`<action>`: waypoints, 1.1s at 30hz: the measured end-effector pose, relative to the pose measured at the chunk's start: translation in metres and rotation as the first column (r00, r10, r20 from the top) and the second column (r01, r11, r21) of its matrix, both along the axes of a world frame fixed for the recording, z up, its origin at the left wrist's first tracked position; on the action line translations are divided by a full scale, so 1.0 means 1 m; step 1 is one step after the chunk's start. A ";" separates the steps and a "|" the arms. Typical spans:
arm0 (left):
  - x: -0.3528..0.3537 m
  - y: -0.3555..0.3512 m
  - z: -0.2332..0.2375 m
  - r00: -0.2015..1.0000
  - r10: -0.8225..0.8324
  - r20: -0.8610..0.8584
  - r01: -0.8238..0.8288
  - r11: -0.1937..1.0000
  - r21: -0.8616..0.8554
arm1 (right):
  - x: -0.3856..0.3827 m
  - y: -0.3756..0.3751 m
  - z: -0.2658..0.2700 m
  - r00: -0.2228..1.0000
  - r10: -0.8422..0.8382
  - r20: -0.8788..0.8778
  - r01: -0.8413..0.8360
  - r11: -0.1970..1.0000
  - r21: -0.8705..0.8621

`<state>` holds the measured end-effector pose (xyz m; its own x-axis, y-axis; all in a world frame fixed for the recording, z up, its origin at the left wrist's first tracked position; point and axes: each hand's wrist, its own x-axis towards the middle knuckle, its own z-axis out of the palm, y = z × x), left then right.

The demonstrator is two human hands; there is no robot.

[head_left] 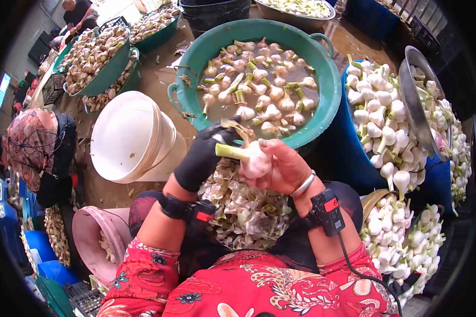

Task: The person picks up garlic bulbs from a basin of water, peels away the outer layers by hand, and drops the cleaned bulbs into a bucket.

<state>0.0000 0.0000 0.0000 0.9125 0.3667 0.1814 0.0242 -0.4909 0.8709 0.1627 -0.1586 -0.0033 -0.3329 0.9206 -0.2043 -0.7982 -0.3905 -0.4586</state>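
A white garlic bulb [256,160] with a cut green stem pointing left is held over my lap. The fingers of my right hand [286,168], bare with a bracelet at the wrist, are closed around the bulb. My left hand [200,158], in a black glove, is closed beside the stem and pinches a strip of dry brown garlic skin [240,129] at the bulb's upper side. Part of its fingers is hidden. Below both hands lies a heap of loose garlic peels [246,211].
Ahead stands a green tub [189,90] of murky water with floating garlic bulbs. White bucket [124,140] and pink bucket [92,238] are at left. Cleaned garlic fills a blue barrel [354,153] at right, near a metal basin [415,105]. Another person [82,13] is at the far left.
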 end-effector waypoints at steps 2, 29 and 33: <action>-0.004 -0.002 0.011 0.997 0.031 0.073 -0.028 0.999 -0.040 | 0.000 0.002 0.003 0.962 -0.237 0.135 0.228 0.971 0.073; 0.002 -0.020 0.030 0.946 0.313 0.081 -0.191 0.745 -0.640 | -0.017 0.011 0.032 -0.085 -0.507 0.857 0.370 0.783 0.500; 0.006 -0.018 0.022 0.977 0.215 0.014 -0.188 0.883 -0.429 | -0.018 0.022 0.009 -0.254 -0.658 0.709 0.206 0.679 0.704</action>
<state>0.0064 -0.0179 0.0224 0.8031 0.5955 0.0194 0.0247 -0.0657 0.9975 0.1450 -0.1370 0.0057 0.4669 0.7783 0.4199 0.5555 0.1113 -0.8240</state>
